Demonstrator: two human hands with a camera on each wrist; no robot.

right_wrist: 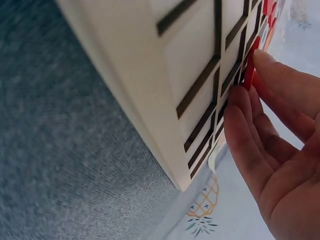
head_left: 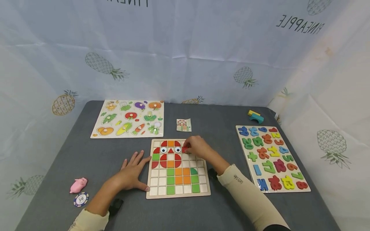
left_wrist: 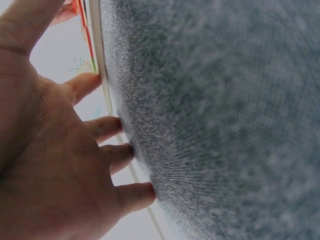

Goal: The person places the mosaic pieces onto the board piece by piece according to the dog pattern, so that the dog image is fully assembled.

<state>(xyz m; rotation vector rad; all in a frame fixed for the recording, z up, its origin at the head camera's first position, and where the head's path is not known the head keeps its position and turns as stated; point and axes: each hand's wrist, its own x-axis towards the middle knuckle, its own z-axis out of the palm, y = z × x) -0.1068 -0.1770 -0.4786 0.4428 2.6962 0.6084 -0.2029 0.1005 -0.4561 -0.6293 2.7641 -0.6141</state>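
A square wooden grid board (head_left: pixel 187 189) lies on the dark table, partly filled with red, orange, green and eye-printed tiles. At its upper right, my right hand (head_left: pixel 199 148) pinches a small red tile (right_wrist: pixel 251 64) between thumb and fingers, at a cell beside the right eye tile (head_left: pixel 177 149). My left hand (head_left: pixel 130 173) rests on the table with fingers spread, its thumb and index fingertip touching the board's left edge. In the left wrist view its fingers reach down to the grey cloth. Beyond the board lies a small picture card (head_left: pixel 183 125) with a matching tile design.
A vegetable puzzle board (head_left: pixel 99 126) lies at the back left. To the right is a number puzzle board (head_left: pixel 254 160). Behind it sit a teal arch block (head_left: pixel 256 118) and a yellow block (head_left: pixel 253 113). A pink pig figure (head_left: pixel 78 185) and a poker chip (head_left: pixel 81 199) lie left.
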